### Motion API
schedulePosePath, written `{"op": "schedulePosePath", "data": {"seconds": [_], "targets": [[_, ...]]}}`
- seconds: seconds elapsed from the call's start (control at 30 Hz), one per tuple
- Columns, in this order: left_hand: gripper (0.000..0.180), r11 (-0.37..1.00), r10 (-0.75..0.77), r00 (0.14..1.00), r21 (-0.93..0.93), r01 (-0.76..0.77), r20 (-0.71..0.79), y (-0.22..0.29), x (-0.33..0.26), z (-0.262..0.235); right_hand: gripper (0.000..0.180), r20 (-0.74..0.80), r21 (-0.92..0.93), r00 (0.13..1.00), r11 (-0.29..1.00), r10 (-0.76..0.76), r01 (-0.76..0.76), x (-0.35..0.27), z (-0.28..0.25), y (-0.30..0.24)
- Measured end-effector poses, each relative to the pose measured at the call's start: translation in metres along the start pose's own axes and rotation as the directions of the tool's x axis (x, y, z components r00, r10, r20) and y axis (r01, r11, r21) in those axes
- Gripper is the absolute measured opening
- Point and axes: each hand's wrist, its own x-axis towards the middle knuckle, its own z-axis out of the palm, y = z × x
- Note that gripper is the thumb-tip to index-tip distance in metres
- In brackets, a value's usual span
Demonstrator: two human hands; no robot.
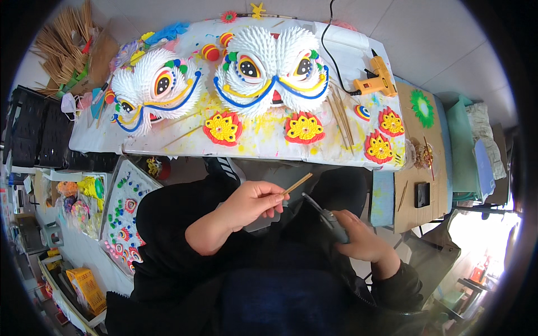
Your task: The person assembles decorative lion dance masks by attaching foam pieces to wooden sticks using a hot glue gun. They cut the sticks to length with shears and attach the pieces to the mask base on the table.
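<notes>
Left hand pinches bamboo stick beside right hand's grey tool.

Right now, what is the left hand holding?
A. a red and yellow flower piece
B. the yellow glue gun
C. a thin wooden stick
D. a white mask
C: the left hand pinches a thin wooden stick between its fingertips, above the lap. The yellow glue gun lies untouched on the table, while the right hand grips a grey tool.

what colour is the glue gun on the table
Orange-yellow glue gun with a black trigger, head view.
</notes>
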Motion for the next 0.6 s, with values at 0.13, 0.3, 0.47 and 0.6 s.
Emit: {"op": "schedulePosePath", "data": {"seconds": [0.13, 0.3, 0.47, 0.6], "targets": [[0.018, 0.998, -0.051, 0.998, 0.048, 0.049, 0.030, -0.022, 0.002, 0.002, 0.068, 0.030, 0.025, 0.999, 1.000, -0.014, 0.013, 0.012, 0.015, 0.000], [0.018, 0.971, -0.074, 0.995, 0.231, 0.057, 0.067, -0.032, 0.002, 0.001, 0.067, 0.091, 0.050, 0.995, 0.998, -0.050, 0.045, 0.023, 0.019, -0.002], [0.017, 0.934, -0.064, 0.995, 0.355, 0.034, 0.075, -0.029, 0.002, -0.003, 0.065, 0.145, 0.069, 0.989, 0.997, -0.025, 0.015, 0.027, 0.022, 0.000], [0.017, 0.919, -0.090, 0.989, 0.393, 0.037, 0.116, -0.038, 0.008, -0.010, 0.064, 0.161, 0.108, 0.987, 0.994, 0.005, -0.023, 0.029, 0.032, 0.006]]}}
